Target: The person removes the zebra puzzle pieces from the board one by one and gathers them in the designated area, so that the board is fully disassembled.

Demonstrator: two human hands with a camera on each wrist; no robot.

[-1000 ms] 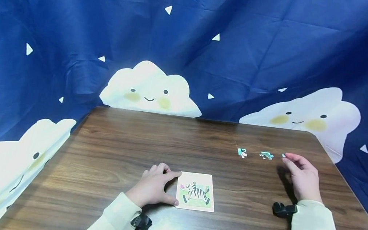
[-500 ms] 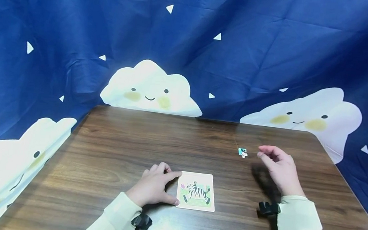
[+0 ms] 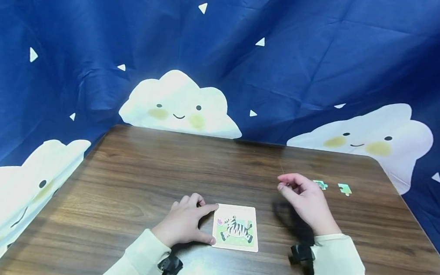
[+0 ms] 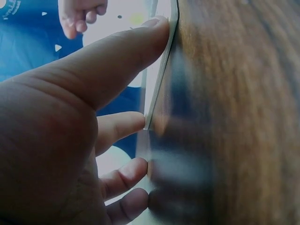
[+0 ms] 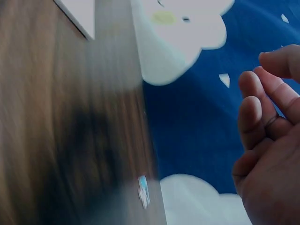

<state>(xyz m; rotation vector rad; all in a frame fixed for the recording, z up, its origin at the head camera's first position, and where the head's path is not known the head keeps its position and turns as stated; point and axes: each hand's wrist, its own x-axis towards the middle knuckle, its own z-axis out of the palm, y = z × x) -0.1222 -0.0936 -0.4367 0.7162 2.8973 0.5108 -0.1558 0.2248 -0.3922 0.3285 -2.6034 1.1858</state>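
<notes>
A square zebra puzzle board (image 3: pixel 236 227) lies flat on the table. My left hand (image 3: pixel 185 222) rests at its left side, thumb and index fingertips touching the two left corners; the left wrist view shows the thumb (image 4: pixel 136 47) against the board's edge. Over the table to the right, my right hand (image 3: pixel 308 202) hovers with loosely curled fingers and nothing visible between them. Just behind it lie two green puzzle pieces, a left one (image 3: pixel 320 184) partly covered by the hand and a right one (image 3: pixel 344 189). The right wrist view shows a blue-and-white piece (image 5: pixel 144 192) on the wood.
The brown wooden table (image 3: pixel 143 165) reaches back to a blue curtain (image 3: pixel 228 38) printed with clouds and white triangles. Dark camera mounts (image 3: pixel 171 265) sit at both wrists, low over the tabletop.
My right hand has swept left from the rightmost piece, uncovering the two green pieces and now covering where the leftmost one lay. The left hand and the board have stayed put.
</notes>
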